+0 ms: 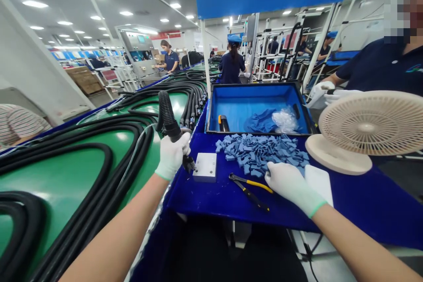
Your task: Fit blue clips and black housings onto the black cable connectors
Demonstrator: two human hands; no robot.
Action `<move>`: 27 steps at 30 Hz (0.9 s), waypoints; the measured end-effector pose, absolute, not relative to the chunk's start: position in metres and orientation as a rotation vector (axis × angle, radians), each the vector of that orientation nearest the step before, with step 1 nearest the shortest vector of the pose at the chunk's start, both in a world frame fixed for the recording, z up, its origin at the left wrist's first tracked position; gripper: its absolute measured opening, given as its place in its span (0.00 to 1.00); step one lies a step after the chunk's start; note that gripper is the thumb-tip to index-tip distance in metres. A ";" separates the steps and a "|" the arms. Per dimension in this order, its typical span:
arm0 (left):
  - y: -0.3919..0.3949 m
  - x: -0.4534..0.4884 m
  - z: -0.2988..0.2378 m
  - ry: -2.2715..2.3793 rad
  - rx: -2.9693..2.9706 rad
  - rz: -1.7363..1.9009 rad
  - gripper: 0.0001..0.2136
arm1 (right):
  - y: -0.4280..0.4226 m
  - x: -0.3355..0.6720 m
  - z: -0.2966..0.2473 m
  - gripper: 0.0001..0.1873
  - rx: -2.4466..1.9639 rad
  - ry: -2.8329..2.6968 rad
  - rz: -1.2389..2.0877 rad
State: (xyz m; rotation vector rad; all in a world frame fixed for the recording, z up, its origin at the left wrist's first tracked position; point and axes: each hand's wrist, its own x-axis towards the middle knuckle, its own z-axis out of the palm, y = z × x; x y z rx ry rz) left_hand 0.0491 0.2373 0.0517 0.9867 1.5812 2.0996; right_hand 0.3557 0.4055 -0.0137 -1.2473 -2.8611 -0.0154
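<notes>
Hose (168, 112), black and corrugated, slants up out of the white-gloved left hand (173, 152), whose fingers are curled firmly round its lower part, where the green surface (66, 172) meets the blue-covered worktable (211, 205). Below that fist, a dark coiled end (189, 164) points down at the left edge of a silver-grey metal block (206, 165); whether the two touch, I cannot tell. The right hand (291, 183), also gloved, is at the near edge of a heap of small blue-grey clips (261, 150), its fingers bent and drawn together; whether they pinch a clip cannot be made out. Yellow-and-black end cutters (257, 184) lie with handles parted between the block and this hand, and a flat white object (319, 180) lies just beside it. Behind the heap stands a blue bin (261, 92) holding crumpled blue cloth (261, 121) and clear plastic wrap (284, 120). A beige fan (366, 128) stands to the right, near a co-worker's white-gloved hands (322, 90)
</notes>
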 end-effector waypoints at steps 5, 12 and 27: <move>0.246 0.050 0.033 1.601 1.019 2.007 0.13 | 0.399 0.361 0.012 0.10 -1.246 -2.794 -0.011; 0.247 0.050 0.024 1.744 1.060 1.898 0.16 | 0.380 0.310 0.032 0.15 -0.716 -2.558 0.777; 0.241 0.045 0.035 1.872 1.126 1.761 0.17 | 0.367 0.156 0.001 0.16 -0.184 -2.588 1.455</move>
